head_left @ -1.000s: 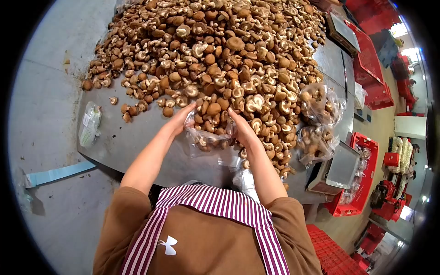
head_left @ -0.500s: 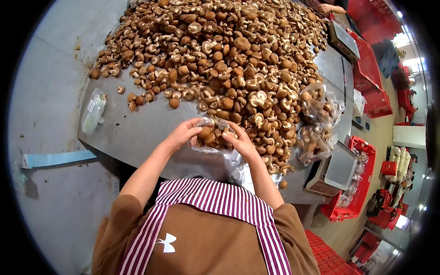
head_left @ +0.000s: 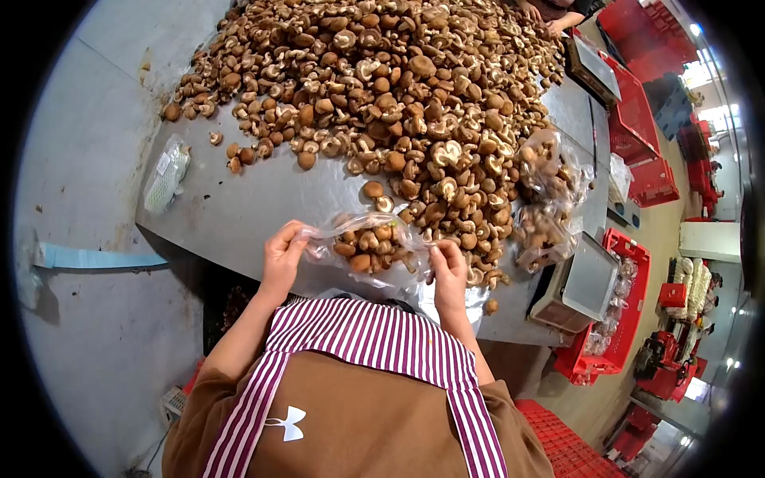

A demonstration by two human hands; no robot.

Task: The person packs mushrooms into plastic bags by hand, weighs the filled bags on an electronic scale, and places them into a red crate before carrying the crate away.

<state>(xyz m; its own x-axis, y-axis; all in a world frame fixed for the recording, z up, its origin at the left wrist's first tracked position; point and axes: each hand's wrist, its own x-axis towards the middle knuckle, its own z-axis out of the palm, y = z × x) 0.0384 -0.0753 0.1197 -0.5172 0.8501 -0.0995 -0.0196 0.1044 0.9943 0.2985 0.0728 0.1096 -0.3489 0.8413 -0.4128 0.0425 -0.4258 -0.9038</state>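
Between my hands a clear plastic bag (head_left: 374, 269) with several mushrooms in it is stretched out sideways, near the table's front edge. My left hand (head_left: 284, 253) is closed on the bag's left side, and my right hand (head_left: 449, 272) grips its right side. Just beyond the bag rises a large heap of brown mushrooms (head_left: 414, 103), some with caps up and some showing pale gills. Two loose mushrooms (head_left: 382, 203) lie right behind the bag. Silvery clear plastic (head_left: 426, 301) sits under and beside my right hand.
Filled bags of mushrooms (head_left: 550, 171) stand on the right, near a weighing scale (head_left: 586, 291). Beyond it is a red crate (head_left: 613, 350) holding packed bags. A netted white bundle (head_left: 167, 175) lies at the table's left. Another person's hand (head_left: 562, 24) reaches in at the far right.
My hands have moved apart and nearer to my body, pulling the bag wide where they had cupped it before. Two mushrooms now show loose behind the bag.
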